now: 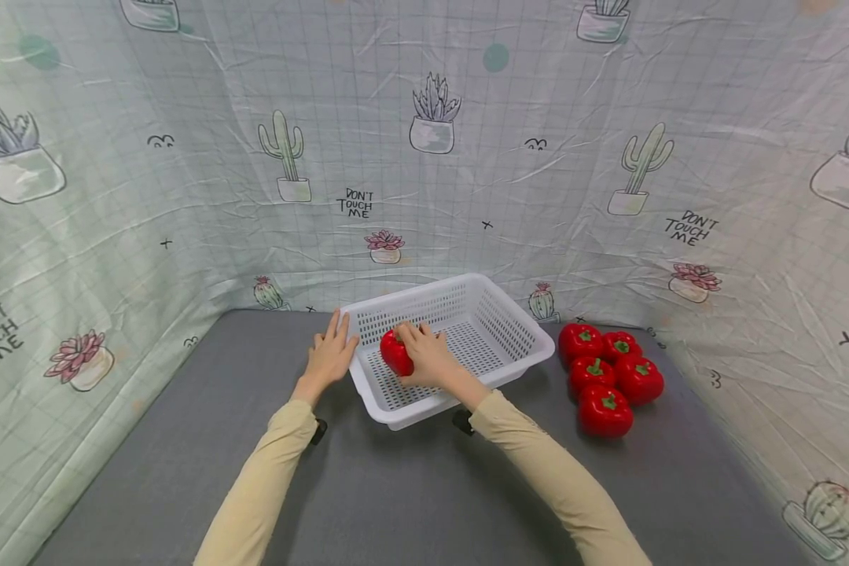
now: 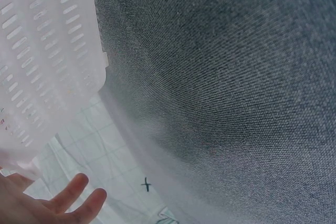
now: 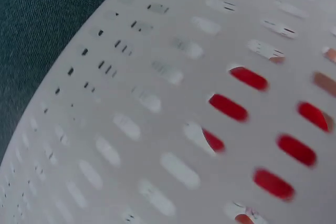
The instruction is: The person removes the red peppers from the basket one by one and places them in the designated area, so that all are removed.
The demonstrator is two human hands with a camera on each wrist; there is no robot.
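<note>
A white slotted plastic basket (image 1: pixel 428 303) sits at a slant in the middle of the grey table. Inside its left end, my right hand (image 1: pixel 431 362) grips a red bell pepper (image 1: pixel 392 353) from above and the right side. Through the slots of the basket wall (image 3: pixel 173 108), the right wrist view shows red patches of the pepper (image 3: pixel 297 149). My left hand (image 1: pixel 328 358) rests at the basket's left rim with its fingers extended. Those fingers (image 2: pixel 79 192) appear low in the left wrist view, beside the basket's outer wall (image 2: pixel 47 51).
Several more red bell peppers (image 1: pixel 604 411) stand grouped on the grey table (image 1: pixel 396 503) to the right of the basket. A pale curtain (image 1: pixel 495 173) printed with potted cacti hangs behind the table and along both sides.
</note>
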